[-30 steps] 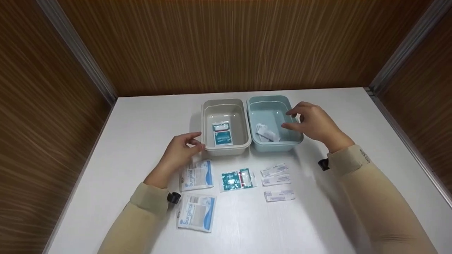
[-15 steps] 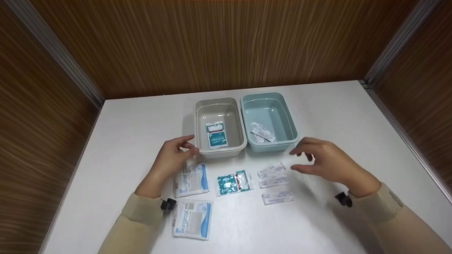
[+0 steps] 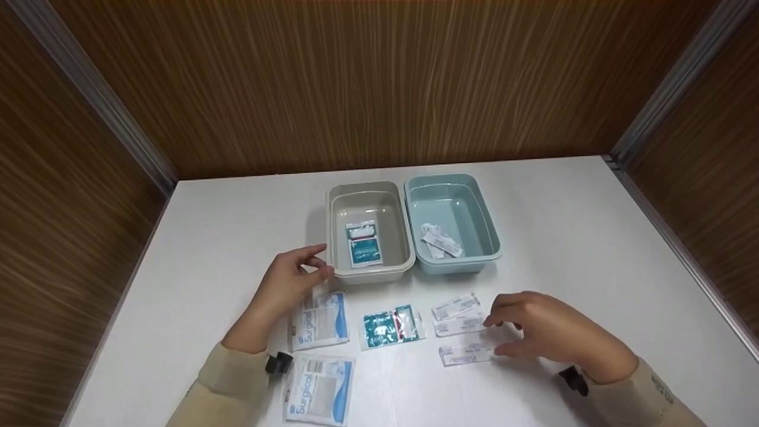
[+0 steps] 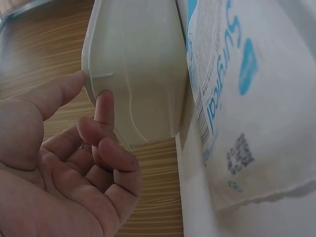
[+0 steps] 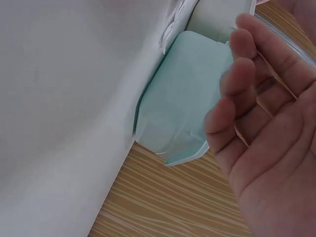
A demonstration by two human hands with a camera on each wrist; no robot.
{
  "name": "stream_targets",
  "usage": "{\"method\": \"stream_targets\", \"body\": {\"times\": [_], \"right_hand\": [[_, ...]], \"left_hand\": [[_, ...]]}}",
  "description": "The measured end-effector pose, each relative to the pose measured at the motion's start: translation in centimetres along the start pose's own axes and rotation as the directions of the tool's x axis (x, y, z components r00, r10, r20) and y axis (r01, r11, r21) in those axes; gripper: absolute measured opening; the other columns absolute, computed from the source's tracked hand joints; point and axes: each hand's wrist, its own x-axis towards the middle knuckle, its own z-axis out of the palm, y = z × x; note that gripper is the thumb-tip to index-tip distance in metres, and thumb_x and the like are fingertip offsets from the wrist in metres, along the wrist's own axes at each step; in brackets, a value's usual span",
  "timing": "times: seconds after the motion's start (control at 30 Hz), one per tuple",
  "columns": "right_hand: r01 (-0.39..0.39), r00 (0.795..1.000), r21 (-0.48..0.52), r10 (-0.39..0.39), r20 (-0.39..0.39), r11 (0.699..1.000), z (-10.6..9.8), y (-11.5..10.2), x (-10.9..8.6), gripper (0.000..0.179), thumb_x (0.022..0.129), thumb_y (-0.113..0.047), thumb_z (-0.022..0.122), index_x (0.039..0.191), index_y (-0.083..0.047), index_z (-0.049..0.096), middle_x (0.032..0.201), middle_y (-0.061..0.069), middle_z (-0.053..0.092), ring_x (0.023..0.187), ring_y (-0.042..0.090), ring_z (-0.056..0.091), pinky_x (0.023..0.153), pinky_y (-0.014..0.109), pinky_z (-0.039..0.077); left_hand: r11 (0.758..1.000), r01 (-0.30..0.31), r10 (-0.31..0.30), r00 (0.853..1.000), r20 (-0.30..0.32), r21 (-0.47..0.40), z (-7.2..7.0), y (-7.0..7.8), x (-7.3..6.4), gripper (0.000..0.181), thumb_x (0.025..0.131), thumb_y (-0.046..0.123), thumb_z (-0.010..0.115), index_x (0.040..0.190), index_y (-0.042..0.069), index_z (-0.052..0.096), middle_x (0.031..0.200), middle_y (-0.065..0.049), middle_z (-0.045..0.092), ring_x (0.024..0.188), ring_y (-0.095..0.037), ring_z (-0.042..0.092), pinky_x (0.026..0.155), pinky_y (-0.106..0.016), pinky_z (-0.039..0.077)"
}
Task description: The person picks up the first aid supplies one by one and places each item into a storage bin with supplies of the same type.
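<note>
My left hand (image 3: 281, 287) is at the near left corner of a beige plastic box (image 3: 373, 274); in the left wrist view its thumb and a fingertip touch the box's rim and side, the other fingers loosely bent. Inside that box lies a teal-and-white sachet (image 3: 364, 250). Over the white table, my right hand (image 3: 548, 329) hovers with bent fingers and thumb apart, at the right ends of narrow white paper packets with purple print (image 3: 459, 325). Nothing is seen in its grasp. Similar narrow packets (image 3: 443, 242) lie in the light blue box (image 3: 456, 267).
Two white-and-blue packets marked Surgical (image 3: 323, 323) lie at the front left, one nearer than the other. Between them and the narrow packets is another teal sachet (image 3: 382, 329). The boxes stand side by side. Wood-grain panels (image 3: 379, 83) enclose the table's back and sides.
My right hand has left the light blue box and come down and toward me to the narrow packets on the table. The left hand stays at the beige box. The head view has shifted slightly.
</note>
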Motion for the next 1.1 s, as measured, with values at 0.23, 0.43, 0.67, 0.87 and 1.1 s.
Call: {"method": "stream_targets", "body": {"times": [0.23,0.43,0.67,0.87,1.1], "right_hand": [[-0.043,0.994,0.021,0.041,0.098,0.999,1.0,0.3,0.2,0.042,0.076,-0.018,0.104,0.116,-0.021,0.090,0.103,-0.013,0.075,0.088,0.000,0.061,0.081,0.028,0.059],[-0.020,0.993,0.016,0.018,0.113,1.000,1.4,0.8,0.2,0.038,0.078,-0.018,0.103,0.114,-0.014,0.090,0.095,-0.014,0.073,0.083,-0.003,0.058,0.077,0.026,0.058],[-0.001,0.994,0.008,0.000,0.111,1.000,1.5,1.2,0.1,0.028,0.080,-0.021,0.101,0.106,-0.015,0.091,0.083,-0.016,0.066,0.079,-0.006,0.052,0.071,0.023,0.050],[-0.069,0.989,0.017,0.066,0.132,0.997,1.6,1.0,0.1,0.031,0.080,-0.024,0.103,0.107,-0.016,0.091,0.084,-0.019,0.067,0.078,-0.005,0.052,0.072,0.023,0.050],[-0.052,0.992,0.010,0.050,0.116,0.999,1.9,0.6,0.3,0.036,0.076,-0.025,0.105,0.108,-0.015,0.091,0.085,-0.019,0.069,0.077,-0.005,0.054,0.072,0.024,0.052]], "left_hand": [[1.000,-0.005,0.005,1.000,-0.020,0.003,0.0,-0.3,-0.3,0.060,0.106,0.025,0.081,0.161,0.010,0.063,0.122,-0.008,0.079,0.094,-0.020,0.062,0.087,-0.028,0.052],[1.000,0.014,-0.014,1.000,-0.027,-0.006,0.1,-0.2,-0.2,0.060,0.106,0.026,0.081,0.161,0.013,0.063,0.123,-0.007,0.079,0.095,-0.020,0.061,0.090,-0.033,0.051],[1.000,0.002,-0.002,1.000,-0.023,-0.002,0.3,-0.1,0.2,0.061,0.106,0.028,0.082,0.162,0.012,0.063,0.124,-0.007,0.080,0.092,-0.018,0.061,0.088,-0.031,0.051],[1.000,0.000,0.000,1.000,-0.018,-0.011,0.4,-0.2,0.3,0.062,0.105,0.028,0.082,0.162,0.012,0.062,0.124,-0.007,0.080,0.093,-0.020,0.062,0.089,-0.032,0.052],[1.000,0.000,0.000,1.000,-0.020,-0.022,0.4,-0.3,0.2,0.062,0.105,0.027,0.082,0.162,0.011,0.062,0.124,-0.007,0.080,0.090,-0.019,0.061,0.087,-0.032,0.052]]}}
